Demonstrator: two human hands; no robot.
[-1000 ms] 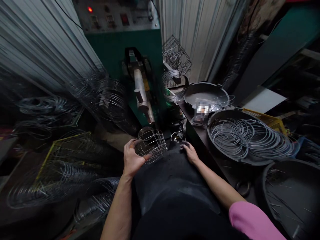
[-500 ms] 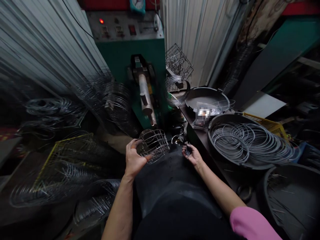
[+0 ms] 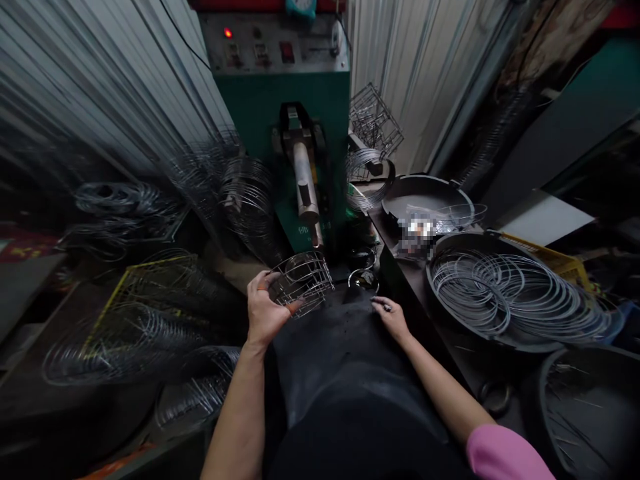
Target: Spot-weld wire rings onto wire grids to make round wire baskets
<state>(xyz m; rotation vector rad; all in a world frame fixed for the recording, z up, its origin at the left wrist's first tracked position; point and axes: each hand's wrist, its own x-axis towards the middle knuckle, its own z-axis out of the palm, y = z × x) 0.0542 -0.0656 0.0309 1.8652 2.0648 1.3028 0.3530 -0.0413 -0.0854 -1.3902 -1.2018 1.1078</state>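
Wire basket at the welding-type machine. The left hand grips the wire basket by its near side, thumb below and fingers above, with the basket tilted over the dark apron. Just beyond this hand, the tip of the metal arm of the green machine comes down close to the basket's upper edge; whether the two touch cannot be told.

The right hand is apart from the basket, near the apron's far edge, its thumb and fingers drawn together; whether a small piece lies between them cannot be made out. Half a second earlier this hand was turned palm up around a small dark piece; now it is turned over, fingers pointing inward. The left grip is unchanged, so the change appears to concern small parts rather than the basket's position.

Just beyond the right hand is a shiny round object. Farther out, to that hand's right, a wide pan full of wire rings stands on the bench.
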